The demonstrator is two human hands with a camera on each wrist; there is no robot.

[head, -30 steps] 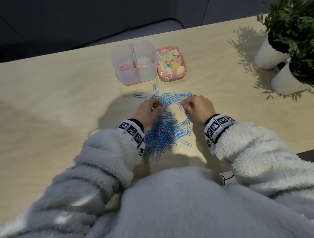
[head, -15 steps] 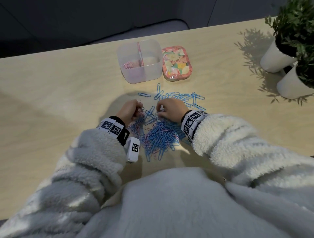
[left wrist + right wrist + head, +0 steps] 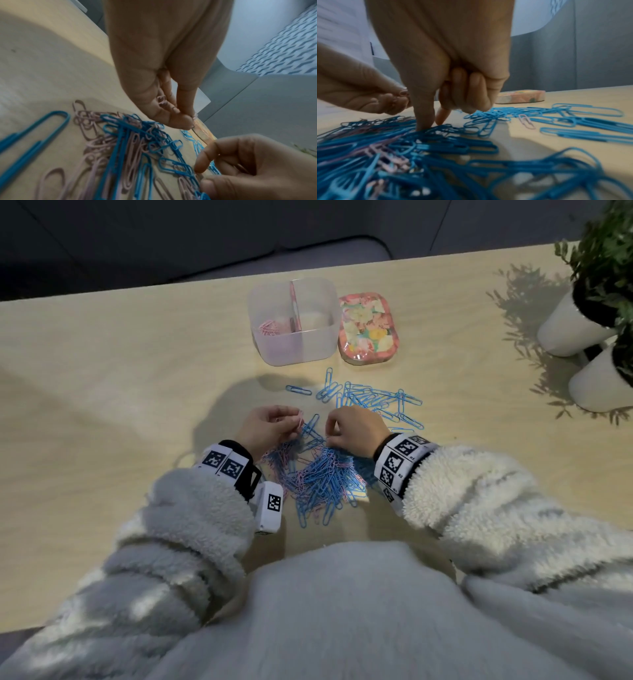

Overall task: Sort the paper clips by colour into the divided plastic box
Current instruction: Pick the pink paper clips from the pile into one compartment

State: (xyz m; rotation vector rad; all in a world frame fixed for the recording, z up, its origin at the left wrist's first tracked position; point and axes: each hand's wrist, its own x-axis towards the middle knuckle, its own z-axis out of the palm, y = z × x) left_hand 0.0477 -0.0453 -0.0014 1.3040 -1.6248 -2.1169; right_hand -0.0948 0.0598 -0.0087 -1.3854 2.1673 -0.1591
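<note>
A clear divided plastic box (image 3: pixel 310 350) stands at the back, with pink clips (image 3: pixel 269 327) in its left compartment. A tangled pile of blue and pink paper clips (image 3: pixel 322 477) lies in front of me. Sorted-out blue clips (image 3: pixel 373 400) are spread between the pile and the box. My left hand (image 3: pixel 270 422) pinches a few pink clips (image 3: pixel 161 100) at the pile's far left edge. My right hand (image 3: pixel 352 429) has three fingers curled in. Its thumb (image 3: pixel 423 119) and forefinger (image 3: pixel 442 116) touch the pile, tips slightly apart, with no clip seen between them.
A floral lid (image 3: pixel 368 328) lies right of the box. Two white plant pots (image 3: pixel 568 326) stand at the far right. One loose pink clip (image 3: pixel 526 121) lies among the spread blue clips. Bare wooden table (image 3: pixel 120 392) stretches to the left.
Both hands have shifted left and nearer, from the spread blue clips to the mixed pile. The left hand holds pink clips throughout.
</note>
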